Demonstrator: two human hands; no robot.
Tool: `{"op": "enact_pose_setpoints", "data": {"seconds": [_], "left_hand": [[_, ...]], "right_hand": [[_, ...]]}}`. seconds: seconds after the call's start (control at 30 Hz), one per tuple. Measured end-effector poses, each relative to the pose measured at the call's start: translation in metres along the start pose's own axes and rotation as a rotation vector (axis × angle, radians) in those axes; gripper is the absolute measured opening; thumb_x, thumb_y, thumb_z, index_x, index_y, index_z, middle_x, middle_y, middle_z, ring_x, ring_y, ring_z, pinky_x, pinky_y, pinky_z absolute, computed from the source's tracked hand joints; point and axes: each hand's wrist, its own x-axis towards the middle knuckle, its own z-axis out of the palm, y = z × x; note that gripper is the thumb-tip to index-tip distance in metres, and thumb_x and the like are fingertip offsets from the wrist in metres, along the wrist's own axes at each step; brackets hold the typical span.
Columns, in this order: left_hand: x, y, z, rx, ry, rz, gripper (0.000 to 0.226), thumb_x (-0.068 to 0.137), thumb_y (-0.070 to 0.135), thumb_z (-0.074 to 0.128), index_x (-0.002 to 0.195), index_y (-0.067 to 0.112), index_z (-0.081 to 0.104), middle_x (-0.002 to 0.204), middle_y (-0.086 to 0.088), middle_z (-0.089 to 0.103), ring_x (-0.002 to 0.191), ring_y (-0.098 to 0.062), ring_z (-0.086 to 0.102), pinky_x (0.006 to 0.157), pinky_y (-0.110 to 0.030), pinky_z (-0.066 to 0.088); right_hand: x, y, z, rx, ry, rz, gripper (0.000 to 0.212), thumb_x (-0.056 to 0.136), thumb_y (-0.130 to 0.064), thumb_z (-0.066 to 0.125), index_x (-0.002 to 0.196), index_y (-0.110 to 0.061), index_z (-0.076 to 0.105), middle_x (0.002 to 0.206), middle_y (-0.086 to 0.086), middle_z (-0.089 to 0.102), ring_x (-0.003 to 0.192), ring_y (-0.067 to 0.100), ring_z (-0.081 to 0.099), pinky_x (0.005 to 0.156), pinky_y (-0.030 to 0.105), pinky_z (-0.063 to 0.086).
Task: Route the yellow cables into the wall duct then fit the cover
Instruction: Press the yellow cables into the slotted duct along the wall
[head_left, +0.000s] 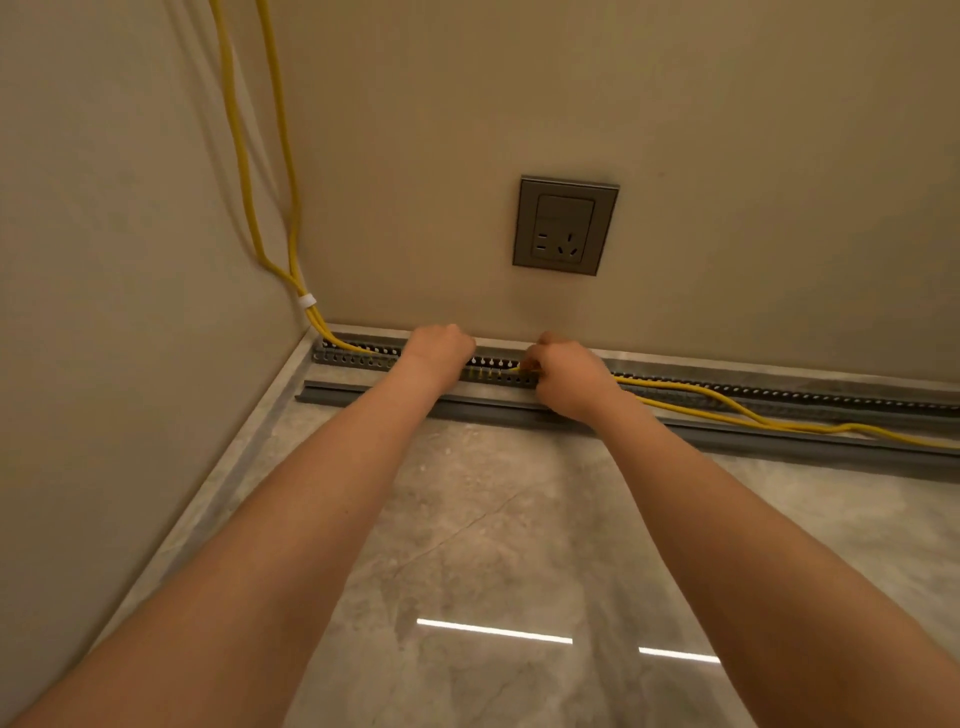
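Two yellow cables hang down the corner, are bound by a white tie, and enter a grey slotted duct along the wall's foot. My left hand rests over the duct with curled fingers, what it holds is hidden. My right hand pinches the yellow cables at the duct. To the right the cables lie loose outside the duct, over the floor. The grey duct cover lies on the floor just in front of the duct.
A grey wall socket sits above my hands. The grey marble floor spreads in front of the duct. A side wall closes the space on the left.
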Motion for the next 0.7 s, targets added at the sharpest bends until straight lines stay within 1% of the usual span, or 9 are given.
{"op": "enact_pose_setpoints", "data": {"seconds": [0.13,0.23,0.27,0.33,0.4,0.47,0.57,0.7], "left_hand": [[0.002,0.008,-0.002,0.099,-0.033,0.033,0.033,0.095,0.002,0.044,0.125,0.007,0.056,0.126,-0.012,0.061,0.117,-0.031,0.060,0.092,-0.038,0.049],[0.004,0.020,-0.008,0.132,-0.084,0.004,0.033,0.096,0.007,0.044,0.126,0.012,0.057,0.127,-0.005,0.061,0.117,-0.025,0.060,0.087,-0.033,0.047],[0.005,0.025,-0.012,0.118,-0.078,-0.009,0.033,0.096,0.010,0.044,0.127,0.013,0.057,0.128,-0.005,0.061,0.118,-0.025,0.059,0.086,-0.032,0.046],[0.006,0.039,-0.021,0.053,-0.026,-0.014,0.033,0.097,0.013,0.044,0.127,0.012,0.057,0.130,-0.008,0.059,0.121,-0.028,0.057,0.091,-0.035,0.047],[0.006,0.054,-0.028,-0.013,0.025,0.016,0.033,0.097,0.014,0.043,0.127,0.009,0.056,0.130,-0.013,0.058,0.121,-0.033,0.056,0.094,-0.040,0.047],[0.006,0.070,-0.029,-0.044,0.056,0.048,0.032,0.097,0.010,0.041,0.125,0.006,0.056,0.128,-0.016,0.059,0.119,-0.035,0.057,0.093,-0.042,0.048],[0.006,0.080,-0.027,-0.086,0.073,0.037,0.032,0.097,0.003,0.038,0.125,0.002,0.053,0.126,-0.018,0.060,0.117,-0.037,0.058,0.092,-0.043,0.048],[0.006,0.079,-0.023,-0.171,0.122,0.045,0.029,0.095,0.002,0.040,0.122,0.000,0.050,0.122,-0.020,0.058,0.111,-0.040,0.059,0.087,-0.044,0.048]], "right_hand": [[-0.020,0.045,-0.011,-0.033,0.028,0.097,0.036,0.087,-0.017,0.059,0.123,-0.019,0.059,0.123,0.009,0.056,0.114,0.030,0.055,0.087,0.036,0.048],[-0.031,0.062,-0.013,-0.063,0.012,0.123,0.042,0.086,-0.021,0.063,0.127,-0.018,0.055,0.125,0.010,0.055,0.115,0.029,0.052,0.088,0.036,0.047],[-0.031,0.062,-0.011,-0.049,0.016,0.123,0.044,0.085,-0.022,0.064,0.128,-0.017,0.054,0.125,0.011,0.055,0.116,0.029,0.052,0.089,0.036,0.047],[-0.031,0.063,-0.010,-0.013,0.027,0.116,0.046,0.084,-0.022,0.066,0.127,-0.015,0.054,0.124,0.012,0.055,0.116,0.030,0.052,0.091,0.038,0.047],[-0.031,0.064,-0.009,0.013,0.028,0.103,0.044,0.084,-0.026,0.066,0.125,-0.014,0.057,0.121,0.013,0.057,0.115,0.031,0.052,0.091,0.038,0.047],[-0.032,0.067,-0.009,0.000,0.018,0.094,0.043,0.084,-0.028,0.064,0.125,-0.015,0.058,0.120,0.014,0.058,0.115,0.031,0.052,0.092,0.039,0.047],[-0.032,0.070,-0.008,-0.056,0.017,0.071,0.042,0.088,-0.025,0.060,0.129,-0.014,0.056,0.124,0.015,0.057,0.120,0.032,0.047,0.096,0.039,0.043],[-0.030,0.067,-0.003,-0.105,0.009,0.078,0.043,0.089,-0.021,0.059,0.130,-0.009,0.051,0.131,0.015,0.052,0.126,0.033,0.041,0.101,0.041,0.039]]}}
